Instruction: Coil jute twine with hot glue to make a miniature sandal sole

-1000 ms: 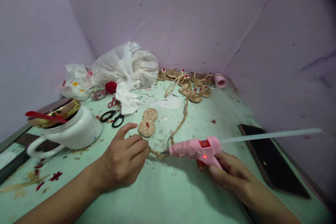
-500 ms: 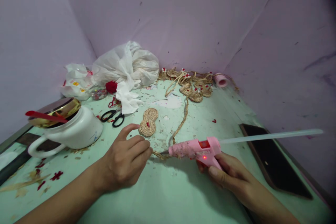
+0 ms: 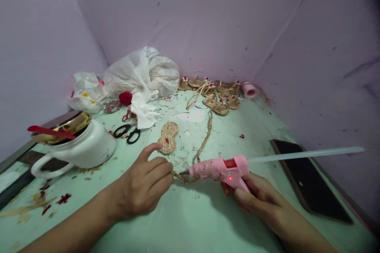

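Observation:
My left hand is closed on the end of a braided straw cord, its index finger stretched out toward a woven straw sole with a small red mark. From the fingers the cord runs right, passes by the glue gun's nozzle, then goes back across the table. My right hand grips a pink hot glue gun by its handle. A red light glows on the gun and a long clear glue stick sticks out of its back. The nozzle tip is at the cord, close to my left fingers.
Finished straw pieces with beads and a pink spool lie against the wall. Left are a white mug, black-handled scissors, tissue and a plastic bag. A dark phone lies right.
The glue gun has shifted slightly left along the cord toward my left hand. My left hand has moved slightly right, still holding the cord.

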`<action>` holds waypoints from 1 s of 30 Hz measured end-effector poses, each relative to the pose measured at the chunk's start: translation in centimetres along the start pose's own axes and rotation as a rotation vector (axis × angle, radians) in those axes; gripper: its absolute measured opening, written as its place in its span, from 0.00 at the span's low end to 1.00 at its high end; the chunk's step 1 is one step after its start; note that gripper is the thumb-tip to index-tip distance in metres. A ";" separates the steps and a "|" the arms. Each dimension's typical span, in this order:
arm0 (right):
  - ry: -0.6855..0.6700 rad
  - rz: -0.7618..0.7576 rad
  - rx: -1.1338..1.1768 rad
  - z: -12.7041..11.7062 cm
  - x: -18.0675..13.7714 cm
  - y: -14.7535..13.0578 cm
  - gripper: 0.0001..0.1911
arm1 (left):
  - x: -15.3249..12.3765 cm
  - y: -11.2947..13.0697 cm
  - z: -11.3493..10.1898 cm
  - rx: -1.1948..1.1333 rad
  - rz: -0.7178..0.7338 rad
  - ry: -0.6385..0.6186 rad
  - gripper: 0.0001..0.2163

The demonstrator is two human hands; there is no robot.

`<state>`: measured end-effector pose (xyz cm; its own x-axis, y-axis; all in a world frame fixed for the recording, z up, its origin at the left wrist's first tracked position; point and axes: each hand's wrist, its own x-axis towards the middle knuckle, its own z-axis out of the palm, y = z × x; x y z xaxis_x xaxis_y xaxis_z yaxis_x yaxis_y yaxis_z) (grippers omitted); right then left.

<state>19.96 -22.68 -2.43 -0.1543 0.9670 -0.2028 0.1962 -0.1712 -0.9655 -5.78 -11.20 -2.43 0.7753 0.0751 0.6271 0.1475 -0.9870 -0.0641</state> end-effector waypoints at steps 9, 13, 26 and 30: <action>0.015 -0.002 0.002 0.2 0.1 0.3 0.19 | 0.0 0.0 0.1 -0.006 0.026 0.021 0.08; 0.018 -0.015 -0.015 0.2 0.1 0.1 0.18 | -0.2 -0.1 0.2 0.006 0.026 0.023 0.08; 0.054 0.009 0.023 -0.4 0.0 -0.2 0.20 | -0.3 -0.7 0.1 0.029 0.010 0.037 0.08; 0.062 -0.026 0.018 -0.2 0.1 0.2 0.18 | -0.3 -0.5 0.1 0.025 0.022 0.022 0.08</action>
<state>20.14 -22.56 -2.57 -0.0991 0.9808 -0.1678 0.1750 -0.1488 -0.9733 -6.05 -10.69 -2.68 0.7652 0.0500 0.6419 0.1460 -0.9845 -0.0973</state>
